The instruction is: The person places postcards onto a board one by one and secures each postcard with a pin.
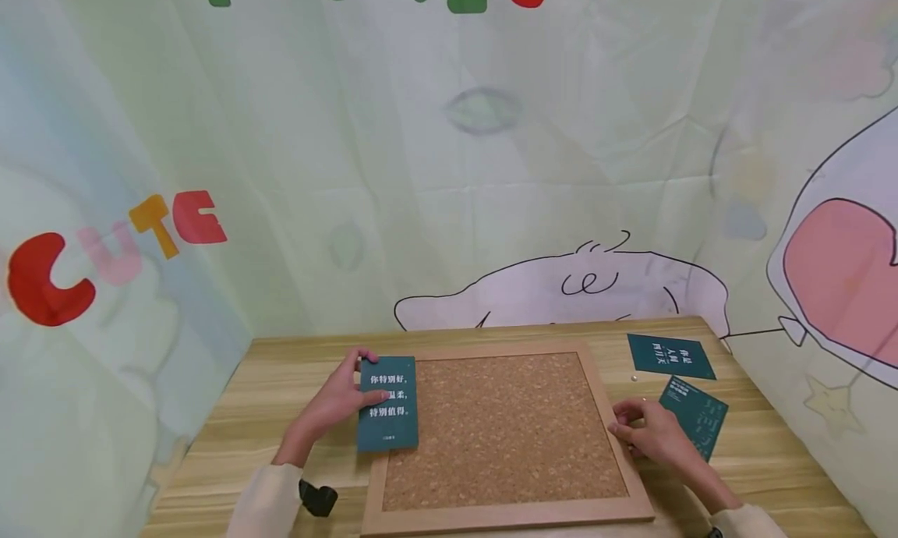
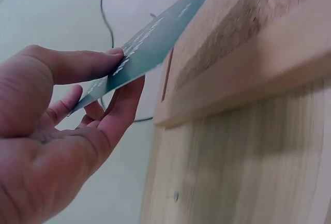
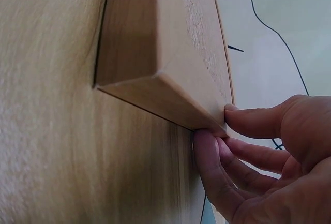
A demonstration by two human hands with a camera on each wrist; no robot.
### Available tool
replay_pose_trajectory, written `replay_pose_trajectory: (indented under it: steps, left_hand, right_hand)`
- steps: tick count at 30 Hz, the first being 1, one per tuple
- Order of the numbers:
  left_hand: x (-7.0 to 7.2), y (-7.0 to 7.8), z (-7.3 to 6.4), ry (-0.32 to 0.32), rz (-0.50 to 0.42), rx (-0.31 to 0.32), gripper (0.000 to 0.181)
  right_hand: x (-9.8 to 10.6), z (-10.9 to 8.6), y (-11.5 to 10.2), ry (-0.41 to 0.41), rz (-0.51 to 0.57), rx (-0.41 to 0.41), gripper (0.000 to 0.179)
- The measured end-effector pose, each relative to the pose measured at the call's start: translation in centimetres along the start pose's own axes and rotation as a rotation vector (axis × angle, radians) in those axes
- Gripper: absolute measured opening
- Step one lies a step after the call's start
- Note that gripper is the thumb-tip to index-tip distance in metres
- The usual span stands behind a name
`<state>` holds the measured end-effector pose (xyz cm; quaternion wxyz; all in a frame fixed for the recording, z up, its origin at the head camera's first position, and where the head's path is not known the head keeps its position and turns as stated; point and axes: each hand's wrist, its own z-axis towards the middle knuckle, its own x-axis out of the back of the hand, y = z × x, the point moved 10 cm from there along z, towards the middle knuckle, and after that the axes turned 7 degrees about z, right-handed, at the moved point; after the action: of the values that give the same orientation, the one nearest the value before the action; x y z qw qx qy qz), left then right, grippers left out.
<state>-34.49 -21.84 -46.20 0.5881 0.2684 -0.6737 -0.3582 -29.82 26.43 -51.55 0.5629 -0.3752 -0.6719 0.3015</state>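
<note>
the left hand (image 1: 333, 398) is closed in a pinch on a dark green card (image 1: 400, 405). the thumb lies on the printed face, and the other fingers support the back. white characters run in lines across this face. the card stands above the left side of the cork board (image 1: 505, 437), covering part of its wooden frame (image 1: 505, 514) in the head view. in the left wrist view, the card is tilted and raised off the board, and a shadow lies on the cork.

the right hand (image 1: 655, 429) grips the right side of the frame. the thumb contacts the top face near the edge, and the fingertips contact the outer side wall, as the right wrist view shows.

the board lies flat on the wood-grain table (image 1: 231, 429), between the two hands.

to the right of the board, two more dark green cards lie on the table. the upper card (image 1: 671, 356) is near the far corner of the board. the lower card (image 1: 698, 413) lies just beside the right hand, which hides part of it. a small pale bead (image 1: 634, 378) is near the lower left corner of the upper card.

a light sleeve (image 1: 263, 503) covers the left forearm, with a black device (image 1: 319, 499) at the wrist. behind the table hangs a pale green curtain (image 1: 386, 171), printed with coloured letters (image 1: 52, 312) and line drawings.
</note>
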Motion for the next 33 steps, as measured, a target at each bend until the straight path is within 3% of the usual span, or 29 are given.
replay_pose_trajectory:
  steps: [15,22,27,33]
  left_hand:
    - [-4.7,1.3,1.8,-0.024,0.015,-0.047,0.053]
    - [-5.3,2.1,2.4,0.024,0.182,-0.153,0.053]
    - [-5.6,2.6,2.4,0.03,0.325,-0.185,0.05]
    - [-5.9,1.7,2.2,0.016,0.427,-0.104,0.049]
  right_hand:
    - [0.0,0.0,0.3,-0.002,-0.007,-0.022,0.03]
    - [-0.1,0.1,0.2,0.002,-0.006,-0.018,0.031]
    - [-0.1,0.2,0.2,0.002,-0.009,-0.013,0.03]
    - [-0.1,0.2,0.2,-0.003,-0.012,-0.013,0.031]
